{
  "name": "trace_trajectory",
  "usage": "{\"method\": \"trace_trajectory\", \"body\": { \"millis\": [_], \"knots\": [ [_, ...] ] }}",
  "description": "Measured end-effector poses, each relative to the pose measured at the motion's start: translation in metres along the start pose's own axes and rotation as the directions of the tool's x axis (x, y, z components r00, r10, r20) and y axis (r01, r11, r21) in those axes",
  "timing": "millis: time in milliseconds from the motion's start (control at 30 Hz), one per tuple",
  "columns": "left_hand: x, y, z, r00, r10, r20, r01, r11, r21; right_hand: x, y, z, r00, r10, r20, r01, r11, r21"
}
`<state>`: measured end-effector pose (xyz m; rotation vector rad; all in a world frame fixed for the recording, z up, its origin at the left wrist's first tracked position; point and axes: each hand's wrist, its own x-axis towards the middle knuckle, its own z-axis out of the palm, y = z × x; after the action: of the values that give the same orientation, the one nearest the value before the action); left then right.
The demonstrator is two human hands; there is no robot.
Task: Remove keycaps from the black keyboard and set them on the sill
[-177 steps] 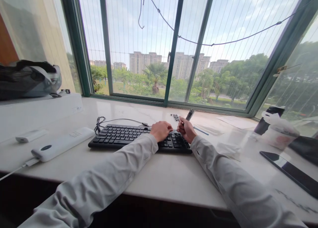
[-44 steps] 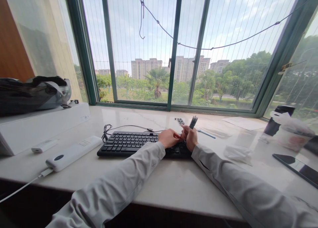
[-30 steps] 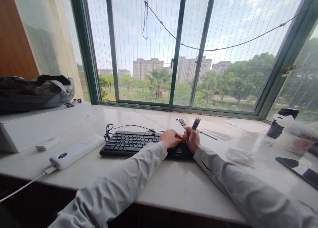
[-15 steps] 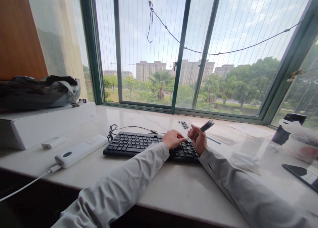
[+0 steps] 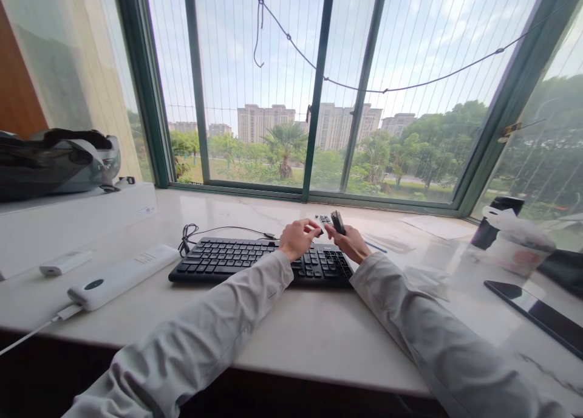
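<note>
A black keyboard point(image 5: 228, 257) lies on the white counter. At its right end the number pad point(image 5: 334, 265) shows open sockets where keycaps are off. My left hand point(image 5: 297, 238), above the keyboard's right part, pinches a small black keycap point(image 5: 320, 232) between thumb and fingertips. Close beside it, my right hand point(image 5: 350, 242) is closed around a short dark tool point(image 5: 337, 222) that looks like a brush, its end pointing up and away. Several loose keycaps point(image 5: 322, 218) lie on the counter behind the hands, partly hidden by them.
A thin blue stick point(image 5: 376, 247) lies right of the keyboard. On the left are a white power bank point(image 5: 122, 278) with its cable and a white box point(image 5: 77, 223) under a dark bag. A phone point(image 5: 537, 315) and a wrapped cup point(image 5: 519, 248) stand at right.
My left hand has lifted off the number pad with a keycap in its fingers. My right hand has turned the dark tool more upright. The view has shifted slightly right.
</note>
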<state>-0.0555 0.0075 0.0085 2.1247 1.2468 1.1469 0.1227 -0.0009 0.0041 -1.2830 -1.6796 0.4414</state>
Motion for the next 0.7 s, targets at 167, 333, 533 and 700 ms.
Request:
{"method": "trace_trajectory", "body": {
  "millis": [167,333,533,700],
  "knots": [
    [-0.002,0.003,0.0,1.0,0.01,-0.014,-0.009,0.997,0.078,-0.001,0.0,0.002,0.996,-0.071,0.044,0.077,0.986,-0.147],
    [-0.004,0.005,-0.004,1.0,0.014,-0.015,-0.012,0.991,0.136,0.0,0.0,0.003,0.992,-0.125,0.024,0.128,0.975,-0.183],
    [-0.008,0.005,-0.003,0.992,0.11,-0.064,-0.09,0.96,0.265,0.0,0.003,0.006,0.994,-0.109,0.025,0.112,0.961,-0.252],
    [-0.013,0.01,-0.004,0.987,0.145,-0.064,-0.116,0.938,0.328,-0.001,0.001,0.006,0.994,-0.104,0.03,0.108,0.965,-0.24]
  ]
}}
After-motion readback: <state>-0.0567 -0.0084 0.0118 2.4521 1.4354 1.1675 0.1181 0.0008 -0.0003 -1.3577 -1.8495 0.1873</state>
